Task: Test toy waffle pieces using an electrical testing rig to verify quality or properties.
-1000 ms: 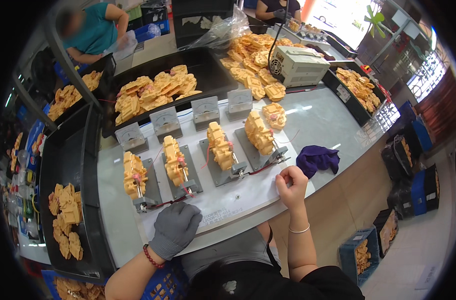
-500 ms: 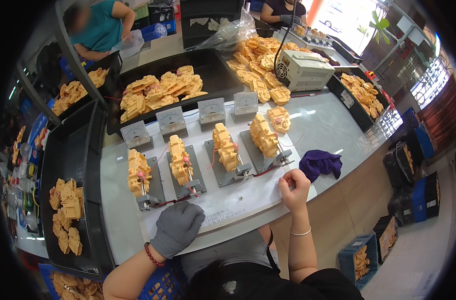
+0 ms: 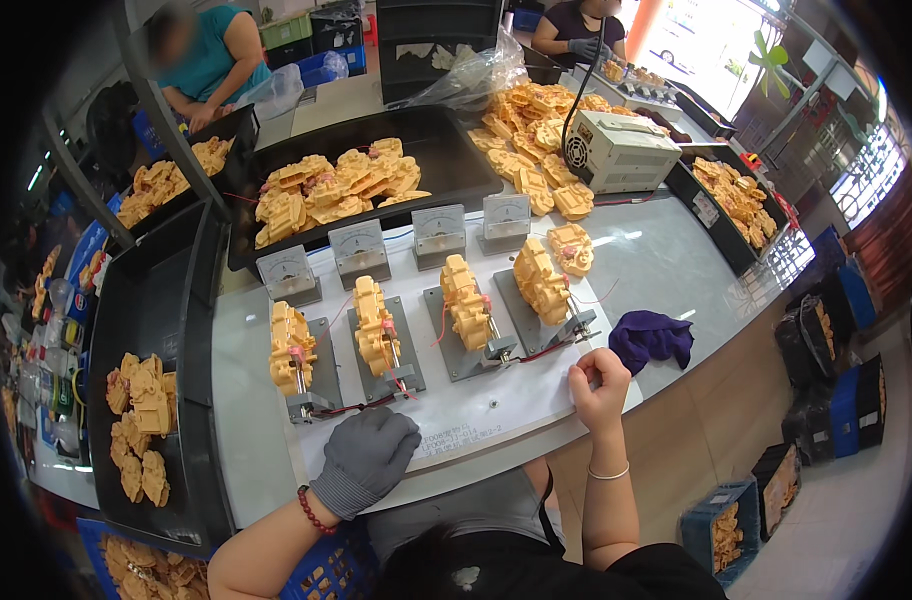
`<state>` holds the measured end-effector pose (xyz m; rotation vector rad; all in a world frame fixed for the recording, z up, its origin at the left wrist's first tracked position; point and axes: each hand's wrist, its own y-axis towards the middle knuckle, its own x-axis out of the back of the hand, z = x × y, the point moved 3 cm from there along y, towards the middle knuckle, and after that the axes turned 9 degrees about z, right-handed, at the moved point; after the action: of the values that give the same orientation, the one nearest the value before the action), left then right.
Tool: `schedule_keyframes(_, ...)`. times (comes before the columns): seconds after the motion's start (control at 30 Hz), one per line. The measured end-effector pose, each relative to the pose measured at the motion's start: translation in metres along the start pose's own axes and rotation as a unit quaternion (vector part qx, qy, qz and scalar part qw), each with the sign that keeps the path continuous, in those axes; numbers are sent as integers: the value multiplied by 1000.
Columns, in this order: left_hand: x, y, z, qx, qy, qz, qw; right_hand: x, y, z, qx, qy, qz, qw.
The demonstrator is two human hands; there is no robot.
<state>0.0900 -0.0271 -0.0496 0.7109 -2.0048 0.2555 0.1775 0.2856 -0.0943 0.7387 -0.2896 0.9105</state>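
Observation:
My left hand [image 3: 368, 450], in a grey knit glove, rests curled on the near edge of the white board [image 3: 521, 425], below the two left fixtures. My bare right hand [image 3: 601, 388] is closed in a loose fist at the board's right end; nothing shows in it. On the board, yellow plastic gearbox-like housings [image 3: 292, 347], [image 3: 377, 325], [image 3: 466, 302], [image 3: 542, 282] sit in a row on grey metal fixtures with shafts and red wires. Behind them stand analog panel meters [image 3: 358, 250]. Neither hand touches a housing.
Another yellow housing [image 3: 571, 248] lies by the rightmost fixture. A purple cloth [image 3: 651, 340] lies right of my right hand. Black trays [image 3: 456, 150], [image 3: 201, 440] of housings stand behind and left. A beige power-supply-like box [image 3: 624, 150] stands beyond. Two people work farther back.
The whole view has shifted slightly, with the bench appearing a little further right. Both hands keep their closed poses near the board's front edge. The housings stay on their fixtures.

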Motion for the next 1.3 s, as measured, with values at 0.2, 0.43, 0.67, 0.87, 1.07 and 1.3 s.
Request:
schedule_keyframes(0.2, 0, -1, 0, 0, 3, 3, 1000, 0, 0, 2, 2, -1, 1, 1000)
schedule_keyframes(0.43, 1, 2, 2, 1, 4, 8, 1000, -1, 4, 0, 3, 1, -2, 1000)
schedule_keyframes(0.67, -1, 5, -3, -9, 1, 11, 1000, 7, 0, 0, 3, -9, -9, 1000)
schedule_keyframes(0.87, -1, -16, 5, 0, 22, -16, 1000, -18, 5, -1, 3, 4, 20, 1000)
schedule_keyframes(1.07, -22, 8, -3, -50, 17, -50, 997, 18, -12, -41, 0, 25, 3, 1000)
schedule_keyframes(1.3, -24, 4, 5, 7, 61, -46, 997, 0, 7, -24, 53, 62, 20, 996)
